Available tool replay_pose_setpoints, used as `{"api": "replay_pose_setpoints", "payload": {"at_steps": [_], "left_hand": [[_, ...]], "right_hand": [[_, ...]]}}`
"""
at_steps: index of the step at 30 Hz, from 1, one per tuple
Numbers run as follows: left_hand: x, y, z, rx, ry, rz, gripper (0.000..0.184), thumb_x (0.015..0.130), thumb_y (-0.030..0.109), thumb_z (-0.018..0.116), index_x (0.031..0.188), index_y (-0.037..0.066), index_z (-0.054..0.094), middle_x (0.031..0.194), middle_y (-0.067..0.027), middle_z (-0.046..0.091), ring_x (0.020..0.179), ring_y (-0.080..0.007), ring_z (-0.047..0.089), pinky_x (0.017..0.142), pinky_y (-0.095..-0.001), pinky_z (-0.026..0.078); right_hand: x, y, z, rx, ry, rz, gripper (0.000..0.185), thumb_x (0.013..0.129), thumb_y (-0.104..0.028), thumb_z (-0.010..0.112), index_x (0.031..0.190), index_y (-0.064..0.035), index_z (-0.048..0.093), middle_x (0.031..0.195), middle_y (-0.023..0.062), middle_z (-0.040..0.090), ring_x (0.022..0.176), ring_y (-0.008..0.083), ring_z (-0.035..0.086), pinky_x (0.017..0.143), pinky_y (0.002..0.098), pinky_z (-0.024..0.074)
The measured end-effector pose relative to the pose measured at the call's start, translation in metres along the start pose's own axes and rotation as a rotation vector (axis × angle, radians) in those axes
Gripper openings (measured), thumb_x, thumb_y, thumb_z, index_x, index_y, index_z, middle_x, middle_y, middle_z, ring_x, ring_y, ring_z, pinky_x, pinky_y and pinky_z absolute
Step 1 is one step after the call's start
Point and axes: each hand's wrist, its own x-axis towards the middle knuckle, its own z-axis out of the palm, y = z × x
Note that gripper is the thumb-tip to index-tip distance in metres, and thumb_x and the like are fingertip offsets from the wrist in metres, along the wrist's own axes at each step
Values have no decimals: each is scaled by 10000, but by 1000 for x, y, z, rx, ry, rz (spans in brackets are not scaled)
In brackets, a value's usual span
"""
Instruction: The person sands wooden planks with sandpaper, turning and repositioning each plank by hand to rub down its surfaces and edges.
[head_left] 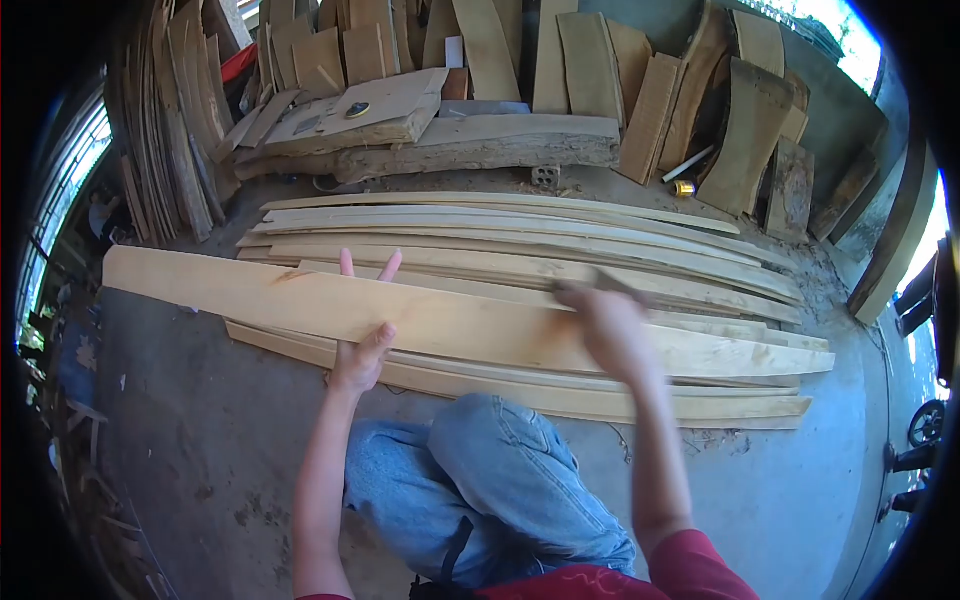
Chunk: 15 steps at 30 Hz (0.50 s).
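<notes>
My left hand [364, 362] grips a long, pale wooden plank [440, 312] from beneath, thumb on the near face and two fingertips showing past the far edge. The plank is held across in front of my knees, with a dark knot mark toward its left end and a brownish smudge near my right hand. Smeared by motion, my right hand [612, 328] is over the right half of the plank, closed around a small flat grey-brown piece [618, 284]. What that piece is, and whether it touches the wood, I cannot tell.
Several long planks [520, 228] lie on the concrete floor [200, 440] beneath and beyond the held one. Farther back are a thick slab [480, 150] and boards [590, 65] leaning against the wall. A yellow roll [684, 188] sits at the back right.
</notes>
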Motion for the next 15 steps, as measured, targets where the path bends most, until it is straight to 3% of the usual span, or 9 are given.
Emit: {"api": "replay_pose_setpoints", "payload": {"at_steps": [2, 3, 4, 5, 6, 10, 11, 13, 15], "left_hand": [[0, 0, 0, -11, -10, 19, 765, 846, 301, 506, 1362, 203, -51, 1400, -104, 149, 1232, -198, 274, 982, -333, 287], [0, 0, 0, -24, -6, 23, 756, 850, 303, 499, 1363, 199, -47, 1401, -99, 151, 1238, -197, 266, 988, -335, 281], [-1, 0, 0, -41, 5, 29, 746, 854, 306, 491, 1364, 196, -43, 1401, -94, 154, 1244, -197, 258, 994, -337, 274], [-3, -8, -10, 327, 105, 16, 757, 813, 493, 443, 1367, 169, 42, 1348, -53, 275, 1168, -163, 368, 896, -302, 394], [-4, -11, -16, 206, 90, -3, 749, 811, 517, 415, 1365, 156, 61, 1332, -52, 299, 1150, -165, 391, 885, -301, 405], [-1, -13, -7, 114, 140, -9, 694, 811, 565, 337, 1300, 87, 219, 1247, -60, 400, 1121, -167, 424, 873, -310, 408], [-1, -19, -13, 165, 81, -47, 737, 760, 629, 287, 1282, 112, 235, 1288, -87, 355, 1192, -189, 356, 972, -319, 318], [-2, -35, -24, 252, 173, -93, 715, 779, 613, 278, 1281, 105, 238, 1275, -88, 373, 1172, -188, 379, 950, -321, 345], [2, -34, -10, 340, 260, -148, 694, 798, 597, 270, 1279, 98, 241, 1261, -89, 391, 1152, -188, 401, 928, -322, 371]], "right_hand": [[28, -82, 18, -67, -164, -12, 352, 756, -55, 470, 1100, -98, 525, 859, 183, 609, 775, 318, 600, 717, 401, 466], [30, -110, 35, 33, -74, -185, 415, 757, -70, 489, 1170, -68, 449, 942, 198, 586, 858, 301, 586, 746, 386, 461], [38, -124, 84, 86, 363, -440, 435, 759, -76, 487, 1183, -16, 411, 1070, 206, 530, 1010, 287, 519, 853, 387, 412], [31, -143, 89, 70, 394, -407, 464, 736, -29, 469, 1192, 16, 391, 1194, 203, 442, 1148, 290, 407, 957, 407, 319], [28, -137, 93, 147, 409, -458, 501, 720, -16, 470, 1211, 8, 375, 1220, 194, 423, 1165, 295, 387, 978, 419, 287], [-12, -62, 72, 315, 286, -491, 635, 658, 98, 401, 1273, -50, 350, 1258, 155, 408, 1194, 308, 354, 1002, 410, 275], [-27, -31, 65, 243, 311, -458, 592, 672, 104, 386, 1244, -46, 396, 1234, 162, 434, 1181, 312, 372, 1001, 409, 279], [-58, 35, 51, 88, 357, -279, 547, 710, 98, 388, 1234, -53, 409, 1226, 176, 436, 1171, 320, 381, 997, 417, 275], [-83, 105, 39, 48, 512, -68, 465, 790, 97, 304, 1225, -25, 409, 1238, 176, 426, 1174, 316, 379, 1008, 392, 261]]}}
